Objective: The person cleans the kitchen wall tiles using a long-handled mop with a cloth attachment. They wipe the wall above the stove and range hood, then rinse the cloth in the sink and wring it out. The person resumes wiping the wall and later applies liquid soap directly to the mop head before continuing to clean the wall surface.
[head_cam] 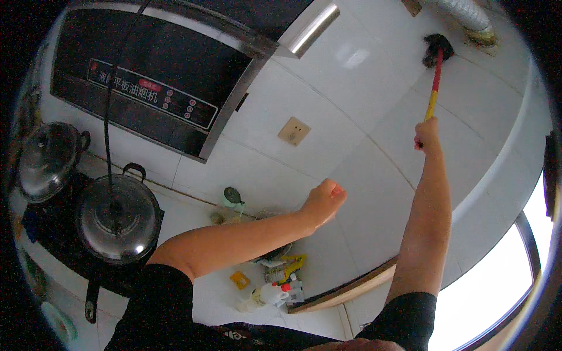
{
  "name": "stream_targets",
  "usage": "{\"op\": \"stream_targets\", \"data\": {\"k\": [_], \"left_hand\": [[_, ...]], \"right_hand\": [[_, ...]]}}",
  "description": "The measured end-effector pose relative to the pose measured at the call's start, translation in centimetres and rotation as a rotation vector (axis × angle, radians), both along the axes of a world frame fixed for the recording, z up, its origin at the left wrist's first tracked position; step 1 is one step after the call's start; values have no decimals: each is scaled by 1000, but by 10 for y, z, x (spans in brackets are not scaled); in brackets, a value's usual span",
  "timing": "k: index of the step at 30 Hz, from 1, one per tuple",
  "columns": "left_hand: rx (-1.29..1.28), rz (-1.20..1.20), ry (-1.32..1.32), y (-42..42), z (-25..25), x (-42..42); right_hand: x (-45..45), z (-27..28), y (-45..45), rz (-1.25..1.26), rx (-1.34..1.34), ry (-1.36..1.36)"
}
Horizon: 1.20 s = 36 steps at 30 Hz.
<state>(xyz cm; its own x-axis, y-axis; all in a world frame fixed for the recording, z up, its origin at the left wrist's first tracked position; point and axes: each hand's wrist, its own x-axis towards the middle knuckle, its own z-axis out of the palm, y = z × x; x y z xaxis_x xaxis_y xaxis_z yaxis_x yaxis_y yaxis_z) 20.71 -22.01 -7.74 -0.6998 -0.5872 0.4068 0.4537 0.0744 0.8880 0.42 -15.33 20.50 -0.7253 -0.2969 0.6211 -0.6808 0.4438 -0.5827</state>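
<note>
My right hand [426,135] is raised high and gripped around the handle of a long-handled brush [435,85]. The handle is red near the head and yellow lower down. Its dark, shaggy head [439,46] is against the white tiled wall [386,101], just below a silver flexible duct [465,15]. My left hand [325,202] is curled into a fist in front of the tiles, below a wall socket [294,131], and nothing shows in it.
A black range hood [149,79] fills the upper left, with a dark cord hanging before it. Two lidded pots [118,219] stand on the stove below. Bottles [272,294] and a yellow packet [239,280] crowd the counter. A bright window [491,285] lies at right.
</note>
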Motion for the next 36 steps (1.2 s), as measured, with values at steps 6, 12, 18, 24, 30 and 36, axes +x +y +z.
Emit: {"op": "stream_targets", "data": {"k": [6,12,18,24,30,36], "left_hand": [[-22,66,-36,10,-27,27],[-34,168,27,11,-31,-10],[-37,58,91,10,0,-59],[-97,117,52,5,-15,-73],[-135,99,73,1,10,-73],[-214,117,170,-13,6,-71]], "right_hand": [[-39,-173,-7,3,1,315],[-64,-181,9,31,76,180],[-13,-5,-17,101,14,13],[-20,-156,-47,54,116,49],[-60,-150,-47,-27,142,30],[-33,-6,-73,126,25,-30]]}}
